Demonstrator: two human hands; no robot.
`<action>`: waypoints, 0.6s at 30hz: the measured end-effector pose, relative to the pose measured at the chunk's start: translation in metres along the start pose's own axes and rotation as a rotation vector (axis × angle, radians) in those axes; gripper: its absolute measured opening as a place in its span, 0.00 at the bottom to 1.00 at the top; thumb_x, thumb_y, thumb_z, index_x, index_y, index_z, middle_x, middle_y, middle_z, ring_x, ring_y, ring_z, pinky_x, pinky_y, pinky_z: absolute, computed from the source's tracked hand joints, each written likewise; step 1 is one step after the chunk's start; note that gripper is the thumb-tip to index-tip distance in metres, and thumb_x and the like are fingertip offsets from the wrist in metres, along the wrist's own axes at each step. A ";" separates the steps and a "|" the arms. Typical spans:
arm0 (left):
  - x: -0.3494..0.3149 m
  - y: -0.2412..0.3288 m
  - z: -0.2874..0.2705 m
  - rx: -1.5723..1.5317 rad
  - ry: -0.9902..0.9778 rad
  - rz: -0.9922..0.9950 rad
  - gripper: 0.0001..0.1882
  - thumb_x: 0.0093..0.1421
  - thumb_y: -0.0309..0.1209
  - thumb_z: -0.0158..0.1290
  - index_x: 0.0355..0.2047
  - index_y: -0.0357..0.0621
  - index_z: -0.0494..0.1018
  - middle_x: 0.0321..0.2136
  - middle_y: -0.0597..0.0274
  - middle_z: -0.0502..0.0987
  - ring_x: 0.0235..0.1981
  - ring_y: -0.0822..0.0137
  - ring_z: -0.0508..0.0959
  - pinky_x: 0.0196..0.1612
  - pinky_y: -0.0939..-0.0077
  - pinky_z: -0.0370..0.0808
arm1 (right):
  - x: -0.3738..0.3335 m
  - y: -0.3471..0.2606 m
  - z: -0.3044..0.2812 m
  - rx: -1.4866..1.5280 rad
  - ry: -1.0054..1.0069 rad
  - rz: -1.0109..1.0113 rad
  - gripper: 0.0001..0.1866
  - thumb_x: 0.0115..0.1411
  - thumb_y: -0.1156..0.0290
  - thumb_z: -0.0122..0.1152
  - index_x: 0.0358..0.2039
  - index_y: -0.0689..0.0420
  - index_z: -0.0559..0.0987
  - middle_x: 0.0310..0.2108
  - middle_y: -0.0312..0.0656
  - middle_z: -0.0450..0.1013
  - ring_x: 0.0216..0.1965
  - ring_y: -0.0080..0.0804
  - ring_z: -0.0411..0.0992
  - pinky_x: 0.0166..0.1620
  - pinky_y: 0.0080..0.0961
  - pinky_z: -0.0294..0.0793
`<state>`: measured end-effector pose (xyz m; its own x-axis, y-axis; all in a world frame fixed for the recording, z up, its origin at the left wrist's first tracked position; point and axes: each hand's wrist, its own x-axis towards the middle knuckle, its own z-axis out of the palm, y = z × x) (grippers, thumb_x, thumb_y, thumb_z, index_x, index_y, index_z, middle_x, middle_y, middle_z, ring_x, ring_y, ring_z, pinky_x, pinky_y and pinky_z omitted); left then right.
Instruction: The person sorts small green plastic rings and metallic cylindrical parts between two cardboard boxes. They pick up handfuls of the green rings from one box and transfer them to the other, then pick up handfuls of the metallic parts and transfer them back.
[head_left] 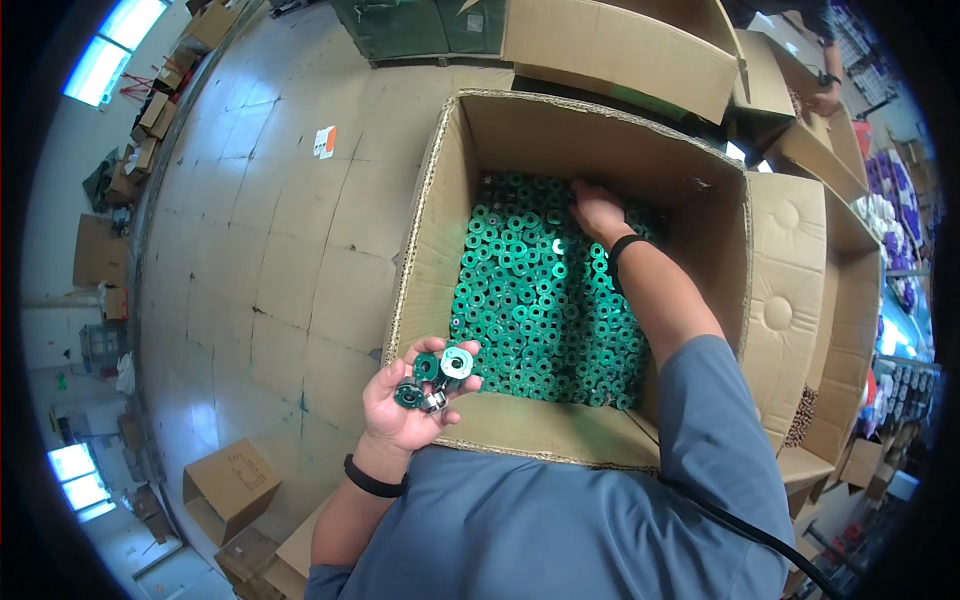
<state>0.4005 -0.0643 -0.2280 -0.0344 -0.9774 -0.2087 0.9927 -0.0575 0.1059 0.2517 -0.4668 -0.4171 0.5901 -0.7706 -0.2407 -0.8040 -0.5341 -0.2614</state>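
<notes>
My left hand (400, 425) is palm up at the near left corner of a large cardboard box (545, 428). Its curled fingers cradle several small ring-shaped parts: a green ring (427, 366), a white-faced ring (457, 362), a dark ring (408, 394) and a shiny metallic piece (435, 402). My right hand (599, 212) reaches deep into the box, at the far side of a layer of green ring parts (515, 285). Its fingers point down at the parts; shade and the back of the hand hide the fingertips, so any grip is unclear.
More open cartons (630, 45) stand beyond the box, and others line its right side, one with small brown pieces (801, 418). Another person's hand (825, 98) shows at the far right. An empty-looking carton (232, 490) lies on the tiled floor (270, 260).
</notes>
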 end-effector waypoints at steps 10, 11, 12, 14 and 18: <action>0.003 0.000 0.003 0.036 0.085 0.028 0.26 0.69 0.46 0.47 0.62 0.47 0.64 0.67 0.41 0.58 0.59 0.42 0.71 0.45 0.53 0.84 | -0.020 -0.020 -0.043 0.085 -0.036 -0.094 0.27 0.52 0.61 0.69 0.51 0.55 0.74 0.51 0.54 0.74 0.52 0.55 0.73 0.53 0.46 0.74; 0.005 0.001 0.002 0.034 0.094 0.028 0.26 0.69 0.46 0.47 0.61 0.47 0.65 0.66 0.41 0.59 0.59 0.42 0.71 0.46 0.53 0.84 | -0.025 -0.023 -0.049 0.097 -0.037 -0.122 0.23 0.52 0.60 0.69 0.46 0.58 0.75 0.42 0.53 0.77 0.45 0.54 0.76 0.48 0.45 0.76; 0.006 0.002 0.003 0.032 0.106 0.027 0.25 0.69 0.46 0.48 0.61 0.47 0.66 0.66 0.41 0.60 0.59 0.43 0.71 0.46 0.53 0.84 | -0.034 -0.041 -0.064 0.154 -0.017 -0.212 0.22 0.52 0.61 0.69 0.44 0.58 0.75 0.37 0.52 0.78 0.41 0.53 0.77 0.45 0.45 0.77; 0.006 0.000 0.005 0.015 0.108 0.049 0.23 0.70 0.44 0.46 0.60 0.47 0.66 0.65 0.43 0.62 0.59 0.43 0.72 0.46 0.52 0.84 | -0.059 -0.082 -0.095 0.316 -0.026 -0.407 0.21 0.51 0.61 0.69 0.40 0.59 0.75 0.28 0.50 0.77 0.33 0.49 0.78 0.39 0.42 0.78; 0.006 -0.001 0.008 0.020 0.140 0.048 0.23 0.71 0.44 0.45 0.60 0.46 0.67 0.61 0.46 0.67 0.57 0.45 0.74 0.46 0.52 0.85 | -0.137 -0.162 -0.167 0.587 -0.227 -0.659 0.20 0.51 0.62 0.69 0.39 0.59 0.75 0.21 0.44 0.73 0.24 0.41 0.76 0.30 0.35 0.75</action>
<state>0.3987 -0.0722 -0.2216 0.0304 -0.9413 -0.3361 0.9902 -0.0174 0.1383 0.2888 -0.3325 -0.1855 0.9670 -0.2522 -0.0360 -0.1694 -0.5311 -0.8302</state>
